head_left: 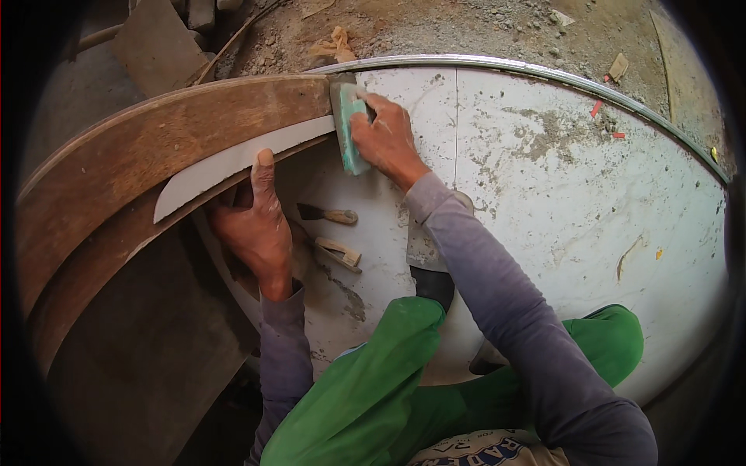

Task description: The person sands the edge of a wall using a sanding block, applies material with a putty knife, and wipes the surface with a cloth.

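A long brown wooden board (179,136) curves in from the left, with a tapering white strip (225,167) along its lower side. My left hand (256,229) grips the lower ledge of the board, thumb up against the white strip's edge and fingers curled partly out of sight behind. At the board's right end, my right hand (386,141) is closed around a pale green flat tool (350,140), possibly a scraper. Its grey upper end touches the board's end. Whitish residue marks both hands.
A small putty knife (336,215) and a wooden-handled tool (338,254) lie on the smudged white sheet (559,233) by my left hand. A metal strip (528,68) borders the sheet's far edge, with gravelly ground (482,31) beyond. My green-clad knees (388,357) are close below.
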